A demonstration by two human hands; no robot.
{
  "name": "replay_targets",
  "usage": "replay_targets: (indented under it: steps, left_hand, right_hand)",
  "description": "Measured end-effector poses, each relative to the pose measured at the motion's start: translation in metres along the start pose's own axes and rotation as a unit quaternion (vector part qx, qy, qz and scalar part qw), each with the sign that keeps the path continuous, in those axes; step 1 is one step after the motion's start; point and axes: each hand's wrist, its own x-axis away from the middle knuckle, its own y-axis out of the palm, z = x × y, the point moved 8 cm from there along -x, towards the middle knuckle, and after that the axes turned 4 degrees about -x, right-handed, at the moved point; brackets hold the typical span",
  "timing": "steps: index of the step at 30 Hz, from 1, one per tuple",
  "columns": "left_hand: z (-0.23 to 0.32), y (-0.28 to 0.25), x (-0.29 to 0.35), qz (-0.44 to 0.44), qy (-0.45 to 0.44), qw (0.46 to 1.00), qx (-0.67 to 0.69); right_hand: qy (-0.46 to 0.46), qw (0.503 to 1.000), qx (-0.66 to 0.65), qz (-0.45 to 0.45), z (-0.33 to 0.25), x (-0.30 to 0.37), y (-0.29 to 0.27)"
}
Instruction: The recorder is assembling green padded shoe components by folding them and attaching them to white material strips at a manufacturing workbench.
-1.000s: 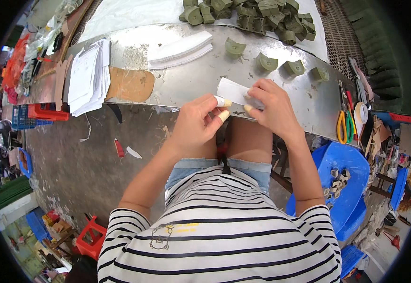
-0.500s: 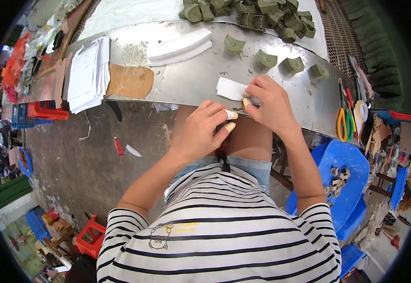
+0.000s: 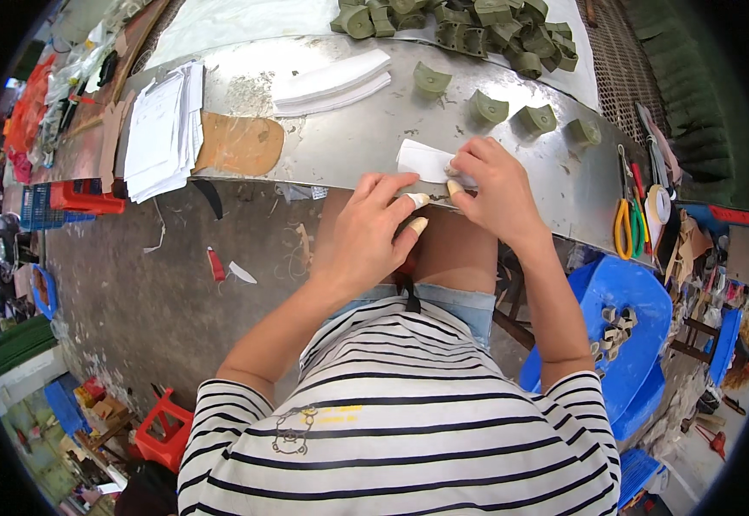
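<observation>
Item: one white strip (image 3: 423, 161), flat on the counter (image 3: 340, 157) near its front edge. We note its long axis runs mainly left to right, dipping slightly toward the right fingers.

Right hand (image 3: 497, 187): the nearer, in contact. Fingers closed on the strip's right end, thumb on the near side; we cannot tell whether they pinch or press. The free length extends leftward from them.

Left hand (image 3: 364, 228): fingers parted, nothing seen between thumb and forefinger. The strip's left end lies just beyond the forefinger tip; contact we cannot confirm.

Also listed: pale finger covers (image 3: 418, 225), on both hands. A white stack (image 3: 331, 83), beyond the left fingers and to their left. Four green blocks (image 3: 489, 108), in a loose row beyond the right fingers. Orange-handled scissors (image 3: 622, 234), well to the right of the right fingers.
</observation>
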Motion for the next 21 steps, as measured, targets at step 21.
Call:
replay_targets:
  steps: [21]
  left_hand:
    - [0.017, 0.027, -0.013, -0.046, -0.001, 0.998, -0.05]
  right_hand:
    - [0.164, 0.971, -0.164, 0.062, 0.048, 0.001, -0.006]
